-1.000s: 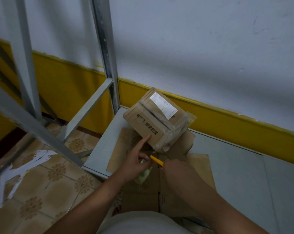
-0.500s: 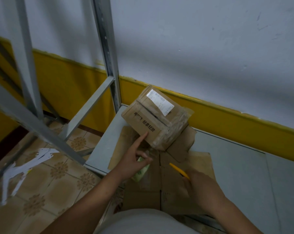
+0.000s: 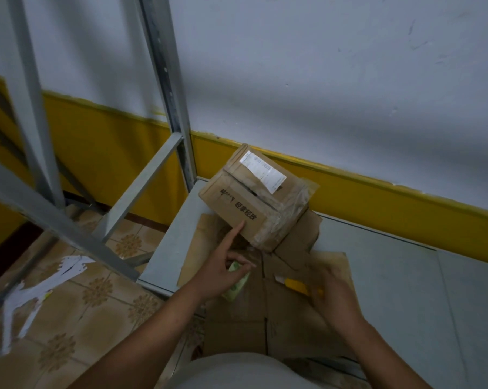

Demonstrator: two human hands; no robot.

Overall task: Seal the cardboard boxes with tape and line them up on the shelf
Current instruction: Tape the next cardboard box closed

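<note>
Right hand (image 3: 332, 290) pulled away rightward, gripping a yellow cutter (image 3: 294, 284). Left hand (image 3: 220, 272): index fingertip touches the taped cardboard box (image 3: 245, 203), other fingers curl round a greenish item (image 3: 235, 286). Box sits in the shelf (image 3: 164, 248) corner, on flattened cardboard (image 3: 293, 318).

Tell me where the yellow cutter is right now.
Head view, lower right of centre: the yellow cutter is gripped in the right hand, over the flattened cardboard, nearer the person than the taped box.
</note>
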